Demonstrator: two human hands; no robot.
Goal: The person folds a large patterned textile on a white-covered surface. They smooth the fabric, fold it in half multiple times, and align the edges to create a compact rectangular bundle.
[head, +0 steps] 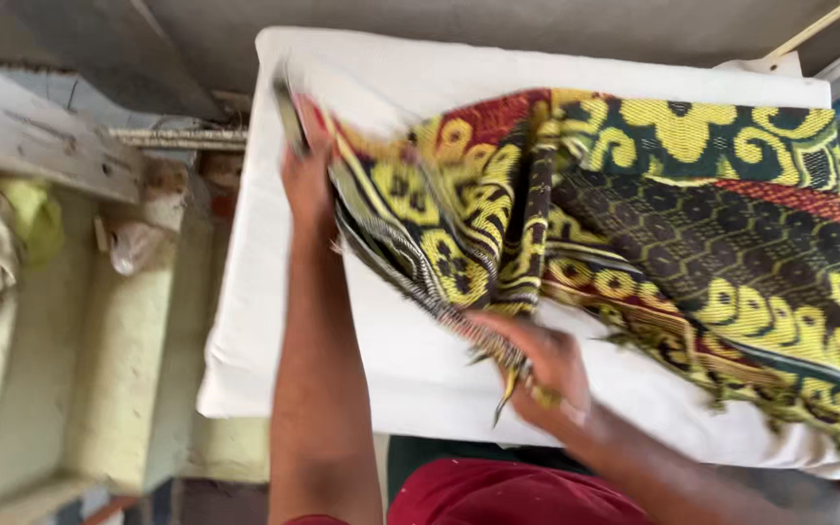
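patterned cloth (pixel 634 224), left hand (pixel 308 185), right hand (pixel 537 365) gripping

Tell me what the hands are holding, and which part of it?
Both hold the patterned cloth on the white padded table. The left hand grips its far folded edge; the right hand pinches its near fringed edge in its fingers.
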